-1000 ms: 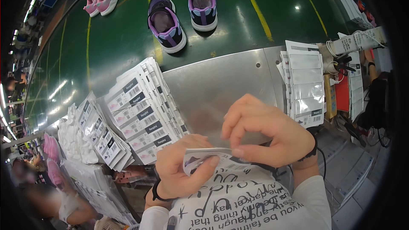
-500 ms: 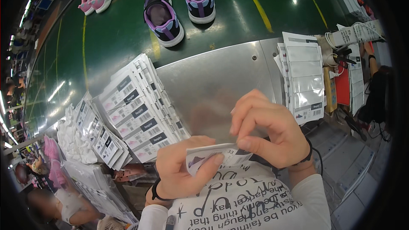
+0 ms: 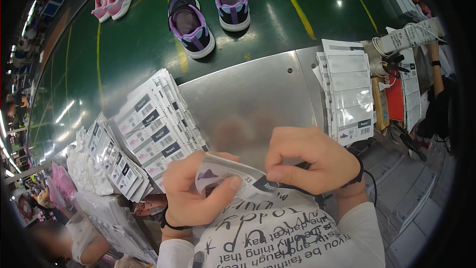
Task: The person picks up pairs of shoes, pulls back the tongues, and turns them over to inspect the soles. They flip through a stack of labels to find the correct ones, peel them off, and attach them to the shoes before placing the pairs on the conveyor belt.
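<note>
In front of my chest, my left hand (image 3: 191, 191) grips a small bent shoe label (image 3: 233, 172), white with a shoe picture and a dark end. Its thumb presses on the label's face, with the fingers behind. My right hand (image 3: 315, 161) has its thumb and curled fingers pinched together at the label's dark right end. What exactly lies between those fingertips is partly hidden. Past my left hand is a thick stack of label sheets (image 3: 156, 124) showing pink shoes.
Two dark shoes with purple trim, one (image 3: 191, 27) beside the other (image 3: 231, 2), and pink shoes (image 3: 116, 0) stand on the green belt (image 3: 134, 44). A metal plate (image 3: 243, 89) borders it. White label sheets (image 3: 349, 94) stand right; crumpled white paper (image 3: 87, 168) lies left. Another person's arm (image 3: 436, 72) shows far right.
My left hand has shifted left with the label, uncovering its dark end. My right hand's raised fingers have come down and closed in at that end.
</note>
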Demonstrator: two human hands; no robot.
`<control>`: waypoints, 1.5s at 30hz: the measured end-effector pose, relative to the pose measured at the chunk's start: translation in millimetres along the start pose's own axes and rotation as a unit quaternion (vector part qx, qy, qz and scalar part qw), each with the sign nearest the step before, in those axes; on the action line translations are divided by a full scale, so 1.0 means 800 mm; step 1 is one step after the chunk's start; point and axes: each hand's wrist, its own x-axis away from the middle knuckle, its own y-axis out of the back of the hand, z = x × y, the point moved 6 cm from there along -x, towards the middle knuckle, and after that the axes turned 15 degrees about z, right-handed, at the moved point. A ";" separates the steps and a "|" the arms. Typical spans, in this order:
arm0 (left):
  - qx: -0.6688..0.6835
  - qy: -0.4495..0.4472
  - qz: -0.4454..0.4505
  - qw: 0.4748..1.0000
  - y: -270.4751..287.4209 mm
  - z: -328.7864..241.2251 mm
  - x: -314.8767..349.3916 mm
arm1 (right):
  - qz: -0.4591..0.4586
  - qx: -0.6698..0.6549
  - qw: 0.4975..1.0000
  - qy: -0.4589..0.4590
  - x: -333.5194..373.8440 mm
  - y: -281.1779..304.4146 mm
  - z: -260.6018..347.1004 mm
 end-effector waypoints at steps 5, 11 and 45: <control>0.134 0.044 0.060 0.988 -0.021 -0.006 -0.013 | -0.012 -0.012 0.999 0.049 0.008 -0.004 0.006; 0.215 0.084 0.045 0.972 -0.023 -0.001 -0.009 | -0.131 -0.113 0.983 0.054 0.028 0.000 -0.009; 0.093 -0.088 -0.125 0.984 0.001 0.013 -0.017 | -0.286 -0.260 0.919 0.079 0.018 0.043 -0.016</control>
